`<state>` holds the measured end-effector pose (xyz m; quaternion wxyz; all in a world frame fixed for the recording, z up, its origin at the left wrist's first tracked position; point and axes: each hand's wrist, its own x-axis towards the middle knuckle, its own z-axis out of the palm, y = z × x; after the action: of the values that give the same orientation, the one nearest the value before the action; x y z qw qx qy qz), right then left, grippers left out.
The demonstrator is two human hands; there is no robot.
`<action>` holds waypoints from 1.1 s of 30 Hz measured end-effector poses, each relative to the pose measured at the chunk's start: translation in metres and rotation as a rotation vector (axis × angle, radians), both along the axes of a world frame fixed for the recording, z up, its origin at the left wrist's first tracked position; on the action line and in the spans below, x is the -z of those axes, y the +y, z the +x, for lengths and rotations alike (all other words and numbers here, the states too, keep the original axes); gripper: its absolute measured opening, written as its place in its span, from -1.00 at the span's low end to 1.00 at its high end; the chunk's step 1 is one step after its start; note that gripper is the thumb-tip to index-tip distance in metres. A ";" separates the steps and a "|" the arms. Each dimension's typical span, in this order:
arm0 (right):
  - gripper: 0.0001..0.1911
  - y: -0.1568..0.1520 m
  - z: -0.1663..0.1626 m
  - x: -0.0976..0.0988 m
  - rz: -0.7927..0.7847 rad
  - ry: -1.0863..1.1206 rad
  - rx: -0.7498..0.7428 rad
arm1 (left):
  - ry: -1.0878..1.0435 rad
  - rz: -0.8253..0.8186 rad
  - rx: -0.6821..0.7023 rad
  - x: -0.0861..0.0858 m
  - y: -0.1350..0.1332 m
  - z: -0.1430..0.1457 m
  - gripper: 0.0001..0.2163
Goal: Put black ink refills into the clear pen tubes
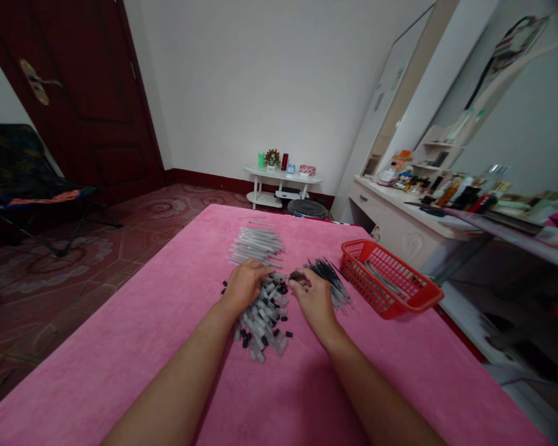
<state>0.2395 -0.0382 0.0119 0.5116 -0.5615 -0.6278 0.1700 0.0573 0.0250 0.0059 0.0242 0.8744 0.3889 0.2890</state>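
Note:
Both my forearms reach over a pink cloth-covered table (134, 347). My left hand (244, 284) is curled, fingers closed, over a pile of clear pen caps with black ends (264, 322). My right hand (314, 297) is closed in a pinch just right of that pile; its fingertips hold something small and dark that I cannot make out. A heap of thin black refills (328, 277) lies right behind my right hand. Farther back lies a stack of grey-white pen barrels (256, 245).
A red plastic basket (387, 279) with a few pens in it stands at the table's right edge. Right of the table is a white dresser (400, 217) crowded with bottles. A small white side table (281, 181), a dark door and a folding chair stand behind.

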 end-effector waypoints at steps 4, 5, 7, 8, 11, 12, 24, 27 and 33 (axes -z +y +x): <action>-0.90 0.000 0.000 -0.001 0.006 -0.027 0.007 | 0.034 0.023 0.009 0.000 0.000 0.001 -0.61; -0.90 0.000 0.000 -0.002 0.009 -0.031 0.009 | 0.037 0.028 0.013 0.000 0.000 0.002 -0.61; -0.90 0.000 0.000 -0.004 0.015 -0.043 0.013 | 0.043 0.036 0.017 0.000 0.000 0.003 -0.61; -0.91 -0.001 0.000 -0.005 0.020 -0.057 0.015 | 0.048 0.040 0.014 0.000 0.000 0.003 -0.61; -0.92 -0.002 0.001 -0.006 0.042 -0.134 0.024 | 0.060 0.041 0.002 -0.001 -0.001 0.003 -0.61; -0.92 -0.002 0.002 -0.006 0.050 -0.160 0.026 | 0.060 0.038 -0.001 -0.001 -0.001 0.003 -0.61; -0.91 0.000 0.004 -0.004 0.036 -0.187 0.038 | 0.026 0.013 0.018 -0.001 -0.001 0.003 -0.66; -0.90 0.001 0.004 -0.003 0.015 -0.157 0.038 | 0.027 0.022 0.038 -0.001 -0.001 0.004 -0.66; -0.70 0.000 0.007 -0.001 -0.076 -0.179 0.038 | 0.019 0.029 0.075 -0.001 -0.003 0.006 -0.64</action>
<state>0.2460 -0.0385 0.0126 0.4348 -0.6054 -0.6532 0.1331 0.0635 0.0221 0.0071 0.0187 0.8914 0.3520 0.2850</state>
